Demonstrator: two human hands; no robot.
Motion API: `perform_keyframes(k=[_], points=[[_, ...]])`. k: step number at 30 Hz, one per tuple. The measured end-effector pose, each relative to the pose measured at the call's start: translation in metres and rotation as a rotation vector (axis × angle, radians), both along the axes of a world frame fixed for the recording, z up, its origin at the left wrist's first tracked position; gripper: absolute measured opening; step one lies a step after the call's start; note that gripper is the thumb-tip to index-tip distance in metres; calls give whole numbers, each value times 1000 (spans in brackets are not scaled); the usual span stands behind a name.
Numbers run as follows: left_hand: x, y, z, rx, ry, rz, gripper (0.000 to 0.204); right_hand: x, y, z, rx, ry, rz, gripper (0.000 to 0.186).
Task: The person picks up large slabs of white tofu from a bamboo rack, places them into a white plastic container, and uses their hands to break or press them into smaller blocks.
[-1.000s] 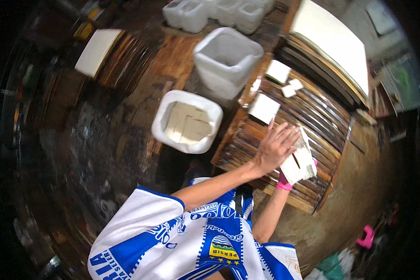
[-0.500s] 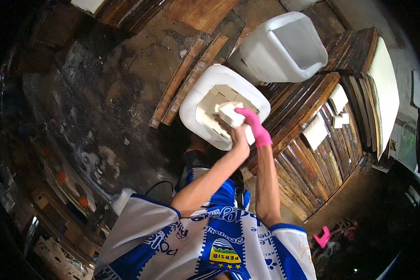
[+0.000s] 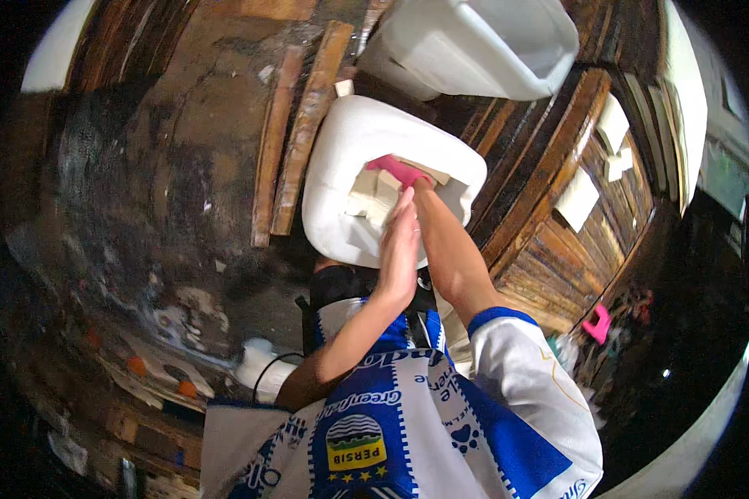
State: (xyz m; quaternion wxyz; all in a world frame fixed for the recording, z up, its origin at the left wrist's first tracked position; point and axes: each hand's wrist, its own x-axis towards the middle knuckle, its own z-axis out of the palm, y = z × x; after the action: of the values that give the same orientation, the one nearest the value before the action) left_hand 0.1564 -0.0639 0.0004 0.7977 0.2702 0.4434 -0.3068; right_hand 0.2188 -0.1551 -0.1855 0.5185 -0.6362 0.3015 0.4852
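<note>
My left hand (image 3: pixel 400 229) is bare, its fingers straight and held edge-on above the near side of the white plastic tub (image 3: pixel 334 166), beside my right wrist. My right hand (image 3: pixel 394 170), in a pink glove, reaches inside the tub onto pale, cream-coloured blocks (image 3: pixel 366 200). Its fingertips are unclear, so whether they grip a block cannot be told.
A second white plastic container (image 3: pixel 466 46) stands behind the tub. Loose wooden planks (image 3: pixel 310 125) lie to its left. A wooden slatted stack (image 3: pixel 558 266) with white blocks (image 3: pixel 576 200) is at the right, and a pink object (image 3: pixel 597 324) lies below it.
From the wooden stack, both hands moved left to the tub with a white block. Since then my right hand has gone deeper inside, and my left hand's fingers have straightened beside its wrist.
</note>
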Motion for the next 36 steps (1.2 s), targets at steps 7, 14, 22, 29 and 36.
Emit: perform_keyframes(k=[7,14,22,29,36], points=[[25,97,-1,1254,-898,-245,46,-7,-5,19,-5,2,-42,56],[25,80,-39,1434,-1017,-375,42,-50,-7,-24,-389,-377,183,65],[24,83,-46,1498,-987,-410,37,-62,-15,-18,-332,-372,173,68],[26,81,-40,1480,-971,-411,33,-49,-3,-15,-199,-260,269,64],[26,81,-41,1518,-986,-408,32,-45,8,1,-522,-147,119,69]])
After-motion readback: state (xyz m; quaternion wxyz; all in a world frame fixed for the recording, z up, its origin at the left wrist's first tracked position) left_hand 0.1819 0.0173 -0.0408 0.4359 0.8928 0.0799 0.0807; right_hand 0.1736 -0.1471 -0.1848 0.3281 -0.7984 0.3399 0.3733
